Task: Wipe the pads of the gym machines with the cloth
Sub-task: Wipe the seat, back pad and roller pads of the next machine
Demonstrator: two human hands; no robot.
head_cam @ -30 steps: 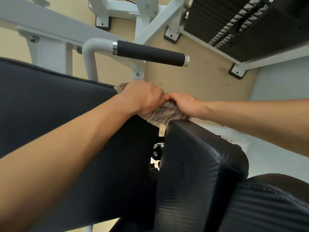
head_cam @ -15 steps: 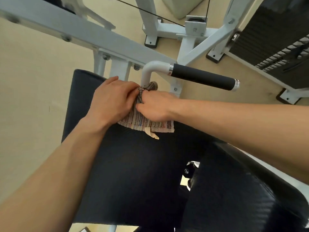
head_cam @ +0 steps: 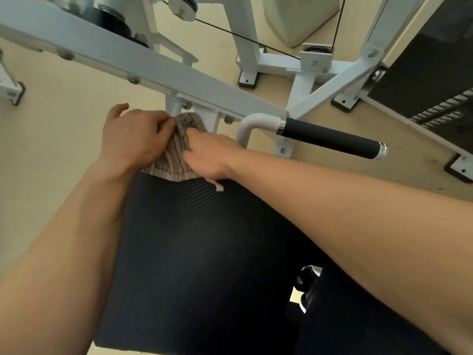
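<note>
Head view, change from half a second ago: the cloth is seen carried further along the far edge of the pad, toward its left corner; both hands have travelled with it, and more of the white frame beam above is brought into view.
Head view, left hand: laid over the left side of the cloth with the fingers curled down onto the fabric, so the cloth is gripped and pressed; the thumb is lifted clear at the far side.
Head view, right hand: closed on the right side of the cloth, fingertips pinched into the bunched fabric just beside the left hand.
Head view, surroundings: a white bent tube with a black foam handle is seen to the right of the hands, apart from them. A weight stack stands at the far right. A thin cable is stretched across the frame at the top. The beige floor is visible on the left.
Head view, obstruction: much of the pad is covered by the two forearms; the cloth's middle is hidden under the hands.
Head view, second pad: a dark cushion is seen at lower right, parted from the first by a gap with a bolt.
Head view, look of the cloth: striped in pale pink, grey and brown, crumpled, a small tag trailing at its near right corner; it rests on the pad's far edge.
</note>
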